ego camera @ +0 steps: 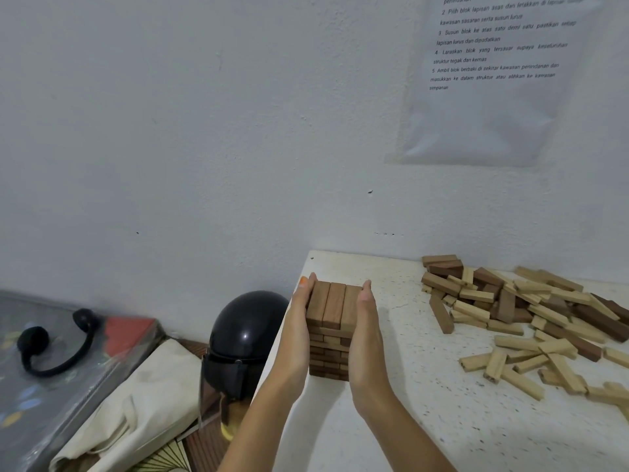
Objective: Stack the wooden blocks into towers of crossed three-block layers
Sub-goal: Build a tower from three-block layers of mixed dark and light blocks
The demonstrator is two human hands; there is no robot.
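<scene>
Near the tabletop [408,420] left edge, the left hand [299,321] and, across the tower [332,321], the right hand [367,328] press flat with straight fingers, squaring its layers; next likely needs three blocks from the pile [531,318] by the far edge, laid crosswise.

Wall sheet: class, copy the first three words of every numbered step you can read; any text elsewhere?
On the wall sheet:
"2 Pilih blok lapisan"
"3 Susun blok ke"
"4 Laraskan blok yang"
"5 Ambil blok berbaki"
Top line, cut off: "penindanan"
Right line ends are blurred.
No text on the blocks or helmet.
</scene>
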